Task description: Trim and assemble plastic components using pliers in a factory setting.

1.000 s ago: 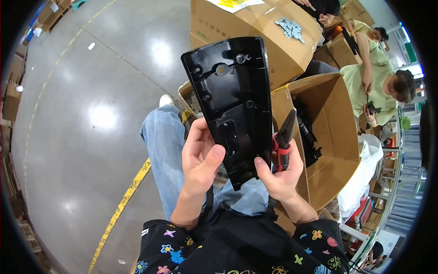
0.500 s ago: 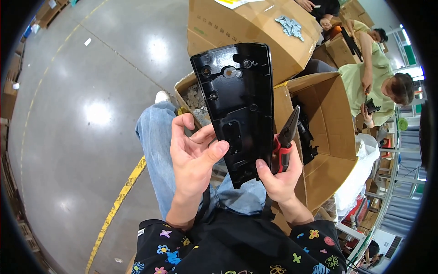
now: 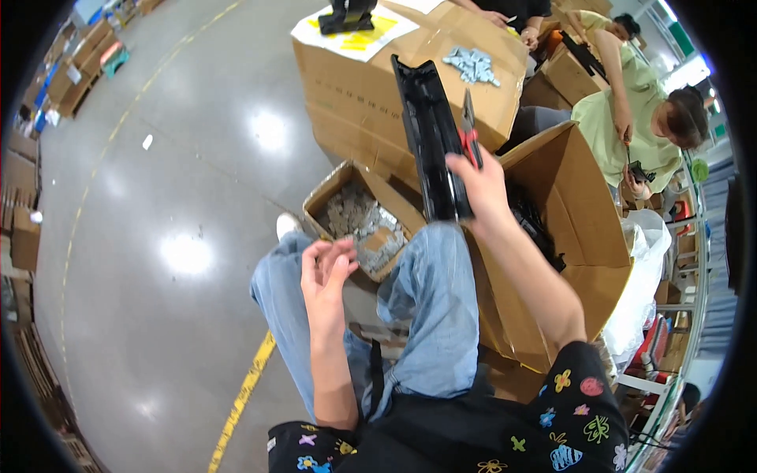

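Observation:
My right hand (image 3: 482, 185) is stretched forward, gripping a long black plastic cover (image 3: 428, 130) near its lower end. The cover is turned nearly edge-on, its hollow ribbed side partly showing. In the same hand are red-handled pliers (image 3: 469, 135), jaws pointing up and away. My left hand (image 3: 323, 276) hovers above my left knee with loosely bent fingers and nothing in it. Just beyond it stands a small open carton (image 3: 325, 186) containing many small grey metal pieces (image 3: 355, 214).
A big closed carton (image 3: 347, 98) ahead bears a pile of grey metal parts (image 3: 471, 65) and a black part (image 3: 347, 16) on paper. Right of me, an open carton (image 3: 579, 213) holds black parts. A co-worker in light green (image 3: 595, 118) handles a small black part.
My right hand has carried the cover and pliers forward, turning the cover edge-on. My left hand has come away from the cover. The view has shifted, showing the black part on the paper.

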A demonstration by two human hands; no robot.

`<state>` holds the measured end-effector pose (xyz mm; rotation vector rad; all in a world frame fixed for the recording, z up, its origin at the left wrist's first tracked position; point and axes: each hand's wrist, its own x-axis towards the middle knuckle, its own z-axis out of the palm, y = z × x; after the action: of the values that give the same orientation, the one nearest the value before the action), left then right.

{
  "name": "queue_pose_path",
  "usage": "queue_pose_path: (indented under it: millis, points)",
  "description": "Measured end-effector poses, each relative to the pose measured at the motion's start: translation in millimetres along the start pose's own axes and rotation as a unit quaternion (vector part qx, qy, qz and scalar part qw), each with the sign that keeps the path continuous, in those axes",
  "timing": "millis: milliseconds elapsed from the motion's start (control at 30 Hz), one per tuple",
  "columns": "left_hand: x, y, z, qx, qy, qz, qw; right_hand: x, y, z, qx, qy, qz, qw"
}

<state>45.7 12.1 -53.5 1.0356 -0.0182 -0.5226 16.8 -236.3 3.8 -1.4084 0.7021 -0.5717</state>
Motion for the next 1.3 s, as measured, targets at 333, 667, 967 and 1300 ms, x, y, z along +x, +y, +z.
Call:
queue_pose_path:
  millis: [333, 667, 967, 1300]
  points:
    - [21.3, -32.3, -15.3, 0.084, -0.010, -0.085, 0.993, 251.3, 11.8, -17.6, -0.159, 0.219, -0.030, 0.962]
    - [29.8, -39.4, -4.1, 0.186, 0.021, -0.093, 0.978, 132.3, 64.8, -225.4, -0.280, 0.359, -0.247, 0.855]
    - [29.5, -53.2, -18.4, 0.269, -0.019, -0.132, 0.954, -30.5, 312.6, -365.7, -0.556, 0.042, 0.441, 0.703]
    - [25.3, -48.2, -8.5, 0.313, -0.002, -0.121, 0.942, -0.6, 512.0, -359.9, -0.249, 0.269, 0.281, 0.887]
